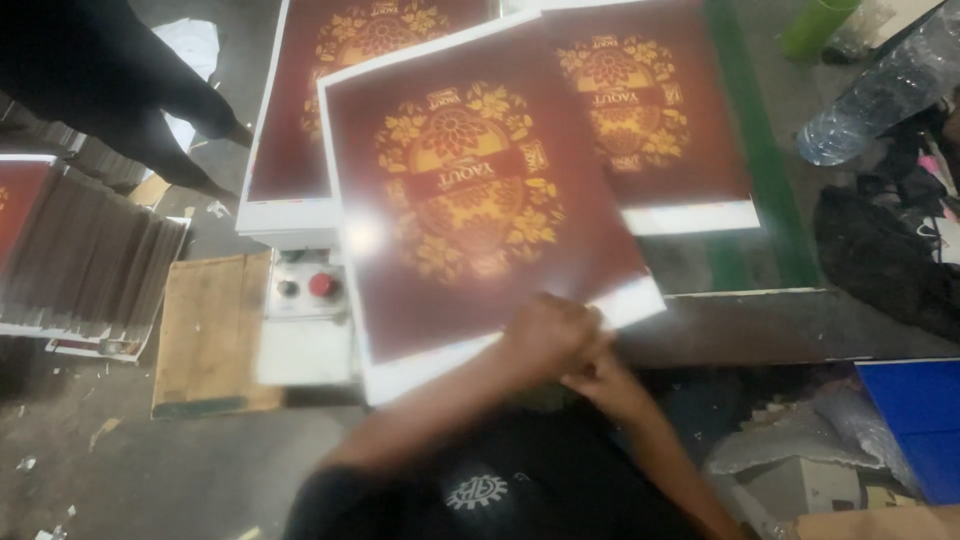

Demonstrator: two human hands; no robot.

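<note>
A clear plastic bottle (880,85) lies on its side at the far right; what is in it cannot be told. Both hands, left hand (545,335) and right hand (600,375), pinch with their fingers the near white edge of a glossy dark-red sheet (470,190) with a gold flower design, held tilted above the desk (770,325) and over similar printed sheets (640,110).

Blurred hands (560,340); sheet (480,190) corner hidden.

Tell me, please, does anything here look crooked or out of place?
Yes. The glossy dark-red printed sheet that both hands grip at its near edge lies rotated, its edges not parallel with the two printed sheets under it. Paper scraps litter the floor.
</note>
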